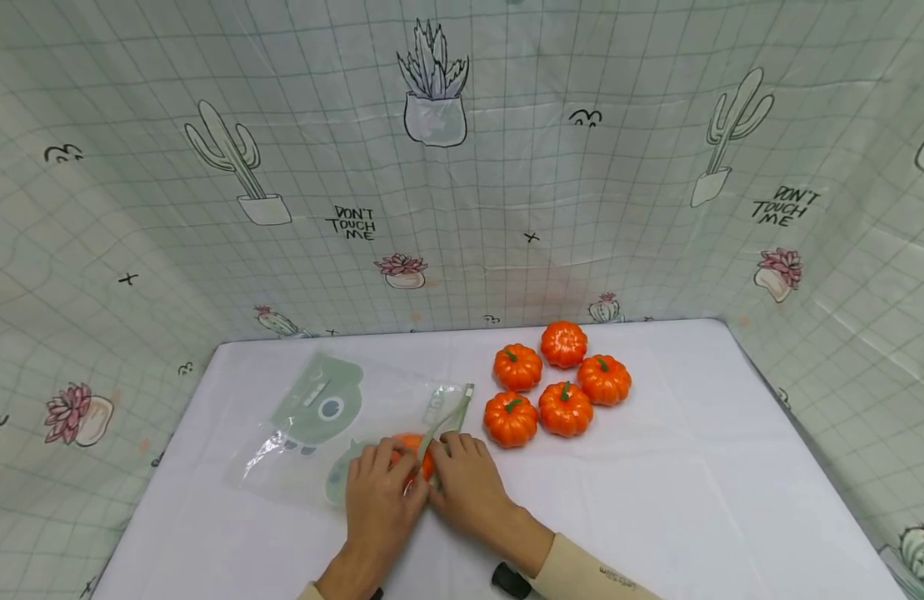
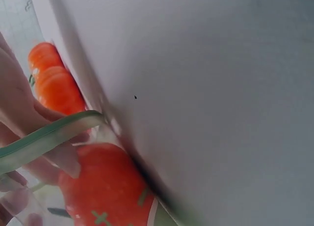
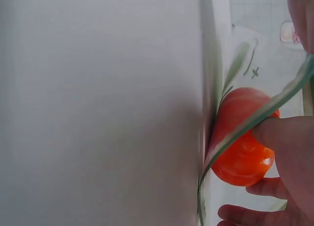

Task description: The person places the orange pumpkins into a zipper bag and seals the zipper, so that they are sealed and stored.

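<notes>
A clear plastic zip bag (image 1: 282,454) with green cartoon prints lies flat, its mouth on the right edged by a green strip (image 2: 54,137). A small orange pumpkin (image 1: 426,467) sits at that mouth. Printed film covers part of the pumpkin (image 2: 110,186), while its glossy side (image 3: 240,162) shows bare past the strip. My left hand (image 1: 379,492) grips the bag's edge beside the pumpkin. From the mouth side, my right hand (image 1: 472,487) holds the pumpkin, one digit on top and other fingers (image 3: 270,187) below it. Hands hide much of the pumpkin in the head view.
Several more orange pumpkins (image 1: 565,408) with green stems stand grouped behind and right of my right hand. A white cloth (image 1: 679,500) covers the table. A patterned curtain (image 1: 536,192) with printed cacti rises behind and at both sides.
</notes>
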